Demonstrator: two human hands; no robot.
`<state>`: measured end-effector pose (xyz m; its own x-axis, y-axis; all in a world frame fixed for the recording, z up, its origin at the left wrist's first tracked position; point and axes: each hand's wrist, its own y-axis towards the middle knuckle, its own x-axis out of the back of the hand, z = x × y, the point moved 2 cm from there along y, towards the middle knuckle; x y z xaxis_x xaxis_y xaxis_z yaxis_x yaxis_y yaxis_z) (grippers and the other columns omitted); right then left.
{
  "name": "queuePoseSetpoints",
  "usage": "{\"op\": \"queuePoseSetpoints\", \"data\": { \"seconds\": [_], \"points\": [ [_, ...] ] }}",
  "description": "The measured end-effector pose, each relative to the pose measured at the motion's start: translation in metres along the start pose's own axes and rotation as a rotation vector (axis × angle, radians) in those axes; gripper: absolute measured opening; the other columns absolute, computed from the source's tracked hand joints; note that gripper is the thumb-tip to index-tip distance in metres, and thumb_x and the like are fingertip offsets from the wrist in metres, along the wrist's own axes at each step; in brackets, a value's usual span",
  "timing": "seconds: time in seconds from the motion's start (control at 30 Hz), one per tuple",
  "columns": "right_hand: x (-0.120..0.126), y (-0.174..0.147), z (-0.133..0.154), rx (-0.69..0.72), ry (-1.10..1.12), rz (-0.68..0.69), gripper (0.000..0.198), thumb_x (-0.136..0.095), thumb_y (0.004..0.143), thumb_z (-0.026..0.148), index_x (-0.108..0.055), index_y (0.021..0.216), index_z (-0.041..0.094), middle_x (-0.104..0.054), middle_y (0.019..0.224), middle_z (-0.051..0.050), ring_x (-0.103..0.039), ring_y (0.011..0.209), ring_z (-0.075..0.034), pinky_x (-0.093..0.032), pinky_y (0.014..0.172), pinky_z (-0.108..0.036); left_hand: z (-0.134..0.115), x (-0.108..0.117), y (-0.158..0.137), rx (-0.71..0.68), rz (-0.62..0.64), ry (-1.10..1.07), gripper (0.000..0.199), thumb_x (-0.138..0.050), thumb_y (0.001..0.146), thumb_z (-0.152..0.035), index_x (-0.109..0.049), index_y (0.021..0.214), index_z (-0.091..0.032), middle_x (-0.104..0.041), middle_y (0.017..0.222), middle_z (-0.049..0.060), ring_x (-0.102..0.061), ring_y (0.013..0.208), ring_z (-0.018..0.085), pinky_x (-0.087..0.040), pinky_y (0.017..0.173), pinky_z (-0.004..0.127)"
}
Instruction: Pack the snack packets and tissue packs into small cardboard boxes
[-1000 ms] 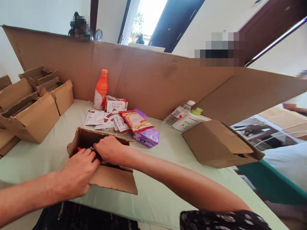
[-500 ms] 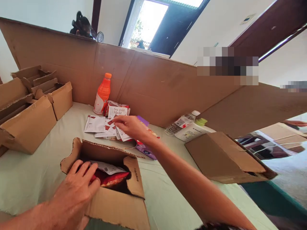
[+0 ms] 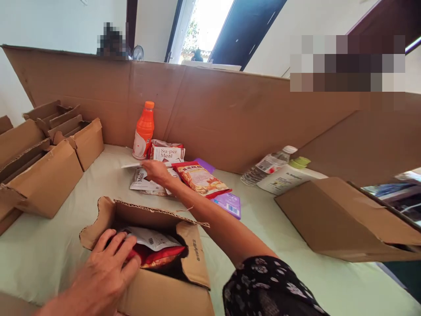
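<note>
In front of me stands an open cardboard box (image 3: 164, 289) holding a red snack bag (image 3: 166, 256) with a white-and-grey sachet (image 3: 153, 237) lying on top. My left hand (image 3: 110, 263) is closed over the box's near left rim, its fingertips inside by the bags. Farther off, my right hand (image 3: 156, 170) pinches a white sachet (image 3: 131, 165), seen nearly edge-on and lifted at its left end. Below that hand lie more white "Su-per Meal" sachets (image 3: 144, 183). Right of it rests a red-and-yellow snack bag (image 3: 202, 179), partly over a purple packet (image 3: 229, 205).
An orange bottle (image 3: 144, 131) stands against the cardboard partition (image 3: 230, 118). Several open boxes (image 3: 49, 175) are grouped at left. At right, a clear bottle (image 3: 268, 164) and a white green-capped bottle (image 3: 279, 177) lean near a tilted box (image 3: 325, 215). Blurred people are beyond the partition.
My right hand has moved left and taken up a white sachet from the pile, uncovering the red-and-yellow bag. My left hand stays on the box. The view has shifted slightly.
</note>
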<state>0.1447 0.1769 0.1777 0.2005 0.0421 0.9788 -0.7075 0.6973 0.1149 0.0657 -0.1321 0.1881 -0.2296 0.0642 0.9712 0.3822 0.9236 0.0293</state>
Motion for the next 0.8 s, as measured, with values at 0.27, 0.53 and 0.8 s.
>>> {"op": "queuePoseSetpoints", "data": {
  "seconds": [0.27,0.53,0.8],
  "points": [
    [0.156,-0.121,0.007,0.172,0.634,-0.712,0.019,-0.056,0.092,0.018,-0.073,0.085,0.019,-0.071,0.074,0.001,-0.063,0.057,-0.010,-0.045,0.048,-0.020,0.003,0.048,-0.009,-0.034,-0.285,-0.306,0.091,-0.073,0.082,-0.052,-0.026,0.157,-0.030,-0.034,0.162,0.016,-0.045,0.141,0.039,-0.048,0.107,0.057],
    [0.201,-0.212,0.105,0.364,0.291,-0.686,0.018,-0.060,0.093,0.012,-0.073,0.084,0.021,-0.067,0.065,0.005,-0.056,0.054,-0.008,-0.048,0.053,-0.022,-0.014,0.074,0.007,0.049,-0.848,-0.917,0.074,-0.083,0.075,-0.026,-0.053,0.142,-0.031,-0.062,0.139,0.005,-0.056,0.131,0.029,-0.050,0.107,0.043],
    [0.193,-0.211,0.116,0.362,0.396,-0.721,0.019,-0.058,0.096,0.017,-0.073,0.085,0.019,-0.072,0.072,0.003,-0.063,0.060,-0.009,-0.051,0.058,-0.021,-0.033,0.086,0.006,0.059,-0.834,-1.522,0.030,-0.075,0.079,-0.044,-0.072,0.103,-0.025,-0.078,0.101,0.002,-0.071,0.102,0.024,-0.062,0.080,0.035]
  ]
}}
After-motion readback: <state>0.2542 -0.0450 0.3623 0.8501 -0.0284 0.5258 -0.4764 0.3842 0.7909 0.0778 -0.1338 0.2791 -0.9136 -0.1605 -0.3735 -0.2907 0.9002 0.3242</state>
